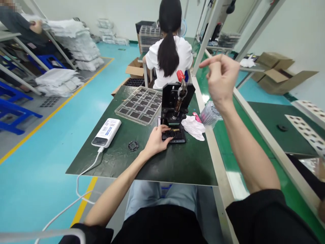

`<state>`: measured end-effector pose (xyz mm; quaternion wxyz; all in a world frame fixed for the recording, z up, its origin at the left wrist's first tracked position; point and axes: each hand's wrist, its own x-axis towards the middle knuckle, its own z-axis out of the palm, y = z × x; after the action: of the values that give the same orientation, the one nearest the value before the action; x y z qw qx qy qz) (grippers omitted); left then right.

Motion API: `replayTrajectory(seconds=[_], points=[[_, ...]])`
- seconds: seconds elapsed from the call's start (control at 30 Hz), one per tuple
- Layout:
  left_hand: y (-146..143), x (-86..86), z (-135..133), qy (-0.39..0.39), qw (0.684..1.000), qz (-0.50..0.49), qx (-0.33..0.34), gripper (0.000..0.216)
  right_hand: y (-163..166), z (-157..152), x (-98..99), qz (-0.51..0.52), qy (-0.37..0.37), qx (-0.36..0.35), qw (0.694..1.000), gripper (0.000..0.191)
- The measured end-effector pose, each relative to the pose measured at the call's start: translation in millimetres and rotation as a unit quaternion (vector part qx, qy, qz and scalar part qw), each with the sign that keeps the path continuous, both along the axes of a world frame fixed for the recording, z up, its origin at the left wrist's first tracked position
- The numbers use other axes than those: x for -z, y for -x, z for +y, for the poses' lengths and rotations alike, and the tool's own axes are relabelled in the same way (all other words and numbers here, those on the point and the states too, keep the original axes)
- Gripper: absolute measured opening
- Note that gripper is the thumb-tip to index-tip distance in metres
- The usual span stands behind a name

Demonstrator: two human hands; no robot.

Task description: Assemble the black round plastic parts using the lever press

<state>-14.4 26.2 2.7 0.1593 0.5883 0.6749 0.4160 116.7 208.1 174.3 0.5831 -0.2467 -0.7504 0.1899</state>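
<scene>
My left hand point(156, 138) rests on the green mat with thumb and fingers pinched on a small black round part point(170, 133) sitting on the base of a black lever press point(175, 108). The press has a red-knobbed handle point(180, 75) standing upright. My right hand point(221, 79) is raised in the air right of the press, above the conveyor edge, fingers loosely curled with the index finger pointing left; nothing shows in it. Another black ring part point(133, 145) lies loose on the mat left of my left hand.
A clear tray point(140, 105) of dark parts sits behind, a white power bank point(106, 132) with cable to the left, a crumpled white cloth point(193, 126) and plastic bag point(209, 114) to the right. A person in white sits ahead. A green conveyor point(228, 159) runs along the right.
</scene>
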Motion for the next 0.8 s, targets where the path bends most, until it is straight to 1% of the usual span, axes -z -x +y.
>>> replayTrajectory(seconds=[0.1,0.2,0.33,0.4,0.43,0.47,0.53,0.6,0.63,0.7,0.73,0.8], points=[[2,3.5,1,-0.003,1.0,-0.011,0.008,0.035,23,3,-5.8,-0.092,0.009,-0.008,0.996,0.032],[1,6.9,0,-0.01,1.0,-0.016,0.009,0.035,35,11,-4.3,-0.161,0.056,-0.066,0.983,0.041],[-3,10.9,1,-0.04,0.999,0.0,-0.007,0.038,40,32,-2.6,-0.197,0.132,-0.172,0.956,0.041],[-4,13.1,1,-0.049,0.999,0.0,-0.018,0.049,41,33,-7.0,-0.202,0.143,-0.191,0.95,0.04],[-3,14.3,1,-0.049,0.999,-0.002,-0.024,0.055,40,28,-10.0,-0.202,0.135,-0.184,0.953,0.039],[-3,15.7,-1,-0.048,0.998,-0.002,-0.031,0.061,37,19,-12.6,-0.193,0.117,-0.163,0.96,0.037],[0,18.8,-5,-0.048,0.998,0.011,-0.049,0.065,29,-10,-13.0,-0.155,0.049,-0.089,0.983,0.033],[2,21.7,-8,-0.053,0.995,0.031,-0.073,0.063,16,-43,-1.9,-0.105,-0.047,0.01,0.993,0.03],[3,22.8,-10,-0.054,0.994,0.038,-0.085,0.062,9,-58,8.5,-0.088,-0.098,0.055,0.99,0.03],[3,24.0,-12,-0.048,0.993,0.036,-0.104,0.06,-3,-79,35.7,-0.083,-0.196,0.12,0.97,0.028],[3,24.1,-12,-0.043,0.992,0.032,-0.112,0.059,-8,-84,50.6,-0.09,-0.24,0.14,0.957,0.025],[2,23.5,-12,-0.033,0.992,0.027,-0.121,0.058,-13,-86,77.7,-0.093,-0.318,0.15,0.931,0.016]])
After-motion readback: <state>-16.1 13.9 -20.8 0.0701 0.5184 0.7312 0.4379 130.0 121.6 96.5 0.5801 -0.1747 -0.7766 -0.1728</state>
